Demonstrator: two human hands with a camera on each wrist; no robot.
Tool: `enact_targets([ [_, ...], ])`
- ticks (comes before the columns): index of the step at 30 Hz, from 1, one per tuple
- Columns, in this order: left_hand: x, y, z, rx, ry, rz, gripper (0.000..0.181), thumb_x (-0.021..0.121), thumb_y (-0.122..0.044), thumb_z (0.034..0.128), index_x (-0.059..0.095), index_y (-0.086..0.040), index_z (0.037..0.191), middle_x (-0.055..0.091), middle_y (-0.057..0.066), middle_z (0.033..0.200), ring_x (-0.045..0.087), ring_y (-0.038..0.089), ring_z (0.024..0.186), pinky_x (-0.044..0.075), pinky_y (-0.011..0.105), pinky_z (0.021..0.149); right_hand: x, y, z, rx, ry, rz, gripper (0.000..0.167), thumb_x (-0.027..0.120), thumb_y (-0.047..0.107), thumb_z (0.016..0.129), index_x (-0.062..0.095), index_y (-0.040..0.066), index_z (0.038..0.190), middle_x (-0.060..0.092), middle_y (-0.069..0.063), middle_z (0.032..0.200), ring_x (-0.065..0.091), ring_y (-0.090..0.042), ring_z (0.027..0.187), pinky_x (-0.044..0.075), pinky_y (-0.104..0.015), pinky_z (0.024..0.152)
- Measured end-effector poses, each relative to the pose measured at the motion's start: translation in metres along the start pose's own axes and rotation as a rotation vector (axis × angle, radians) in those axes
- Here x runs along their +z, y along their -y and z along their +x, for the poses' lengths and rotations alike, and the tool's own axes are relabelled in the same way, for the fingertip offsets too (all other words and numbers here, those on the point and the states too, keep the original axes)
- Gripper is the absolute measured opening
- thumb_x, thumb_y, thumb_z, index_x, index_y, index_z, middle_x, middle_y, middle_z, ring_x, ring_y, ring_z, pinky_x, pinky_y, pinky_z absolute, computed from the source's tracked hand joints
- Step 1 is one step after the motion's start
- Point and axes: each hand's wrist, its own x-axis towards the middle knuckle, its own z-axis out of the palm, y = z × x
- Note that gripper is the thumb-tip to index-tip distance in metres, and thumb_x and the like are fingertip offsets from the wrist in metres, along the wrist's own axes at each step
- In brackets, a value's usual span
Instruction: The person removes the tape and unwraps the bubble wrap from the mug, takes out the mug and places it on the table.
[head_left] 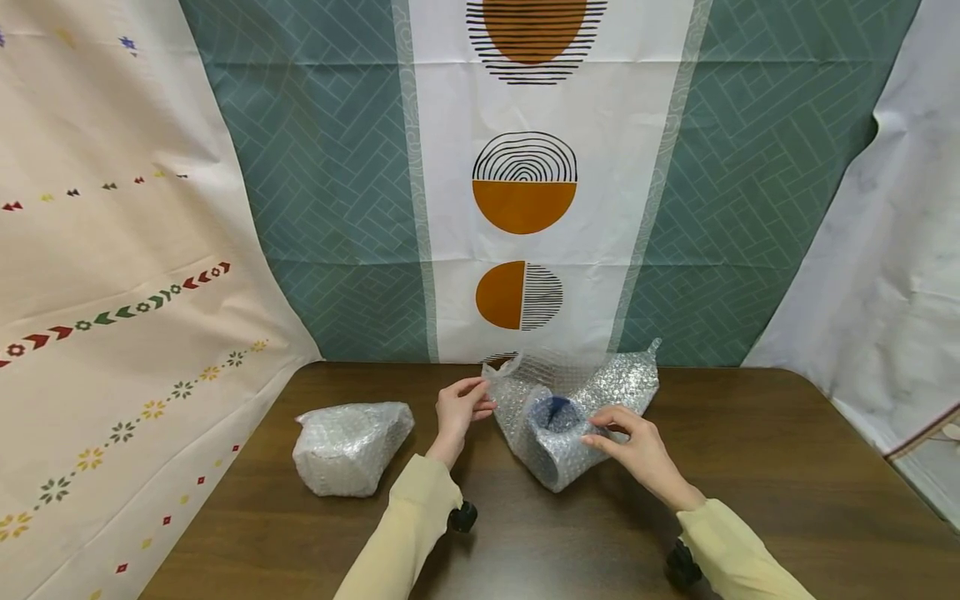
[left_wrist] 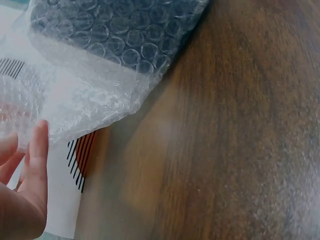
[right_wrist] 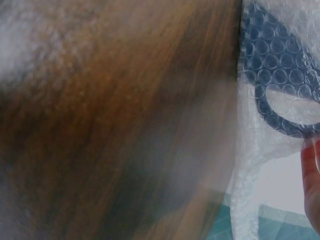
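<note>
pinching the thin left edge of a sheet of bubble wrap (head_left: 624,382), the person's left hand (head_left: 460,412) has its thumb and fingertips together on the clear film. the right hand (head_left: 636,447) is clamped on the other side of the bundle, its thumb and forefinger curled at the wrap around a rounded handle (right_wrist: 272,119). that handle, a smooth dark-blue loop, belongs to a dark-blue mug (head_left: 553,410), which sits inside the sheet on the worktop (head_left: 750,467), between the two hands; its round mouth shows from above, and whether the base stands flat cannot be told.

around the mug the plastic is see-through and glossy, its rows of round bubbles plain against the blue wall in both wrist views. toward the front it curls into a loose tube-like fold; behind, it spreads out in a puckered, shiny flap with pointed corners.

well apart, left of the left hand, rests a wrapped bundle (head_left: 348,454), a lumpy, whitish package with a bulging body and flattened folds. the worktop is dark brown with streaky wood grain and a soft sheen. behind it hangs a creased cloth (head_left: 450,108), teal with a brick-like pattern, its white middle strip printed with orange discs and black lines.
</note>
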Motion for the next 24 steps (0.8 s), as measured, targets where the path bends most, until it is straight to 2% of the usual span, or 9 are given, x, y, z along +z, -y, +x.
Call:
enact_targets([
  [4, -0.0031, 0.0009, -0.0012, -0.028, 0.022, -0.018, 0.027, 0.061, -0.003, 0.086, 0.058, 0.011, 0.109, 0.061, 0.026, 0.083, 0.064, 0.032, 0.074, 0.052, 0.036, 0.064, 0.0004, 0.0013, 0.0001, 0.002, 0.005, -0.009, 0.018, 0.072, 0.002, 0.074, 0.065, 0.0, 0.091, 0.059, -0.013, 0.097, 0.055, -0.027, 0.09, 0.045, -0.046, 0.077],
  [6, -0.0029, -0.0056, -0.0066, -0.042, 0.033, 0.022, 0.032, 0.059, -0.002, 0.0868, 0.053, 0.012, 0.115, 0.061, 0.028, 0.087, 0.063, 0.035, 0.079, 0.051, 0.039, 0.068, 0.0004, 0.0021, 0.0001, 0.007, 0.011, -0.011, 0.018, 0.072, 0.003, 0.075, 0.065, 0.0, 0.091, 0.059, -0.013, 0.098, 0.055, -0.027, 0.091, 0.045, -0.046, 0.077],
  [11, -0.0027, -0.0034, -0.0071, -0.058, 0.012, 0.132, 0.048, 0.06, -0.002, 0.0864, 0.04, 0.008, 0.129, 0.062, 0.024, 0.093, 0.062, 0.033, 0.083, 0.05, 0.04, 0.071, -0.0003, 0.0036, 0.0001, 0.024, 0.022, -0.005, 0.018, 0.072, 0.004, 0.076, 0.064, 0.0, 0.092, 0.059, -0.015, 0.099, 0.054, -0.027, 0.092, 0.044, -0.047, 0.078],
  [13, -0.0032, 0.004, -0.003, -0.054, 0.002, 0.157, 0.052, 0.06, -0.002, 0.0859, 0.037, 0.007, 0.132, 0.062, 0.021, 0.093, 0.063, 0.03, 0.082, 0.051, 0.037, 0.069, -0.0006, 0.0038, 0.0002, 0.027, 0.025, 0.0, 0.018, 0.072, 0.004, 0.076, 0.064, 0.0, 0.092, 0.059, -0.015, 0.099, 0.054, -0.028, 0.092, 0.044, -0.047, 0.078],
  [15, -0.0025, 0.0033, -0.0042, -0.056, 0.004, 0.186, 0.057, 0.06, 0.0, 0.085, 0.032, 0.006, 0.134, 0.061, 0.022, 0.096, 0.062, 0.031, 0.084, 0.051, 0.037, 0.071, -0.0007, 0.0039, 0.0002, 0.028, 0.026, 0.007, 0.018, 0.071, 0.003, 0.076, 0.064, -0.001, 0.092, 0.058, -0.016, 0.099, 0.054, -0.029, 0.092, 0.044, -0.048, 0.079],
  [24, -0.0002, 0.0035, -0.0062, -0.075, 0.011, 0.31, 0.059, 0.061, 0.0, 0.0797, 0.035, 0.007, 0.132, 0.062, 0.018, 0.095, 0.06, 0.03, 0.086, 0.05, 0.035, 0.071, -0.0002, 0.0044, 0.0008, 0.016, 0.011, -0.028, 0.017, 0.072, 0.003, 0.075, 0.065, 0.0, 0.09, 0.059, -0.015, 0.098, 0.055, -0.027, 0.091, 0.045, -0.044, 0.078],
])
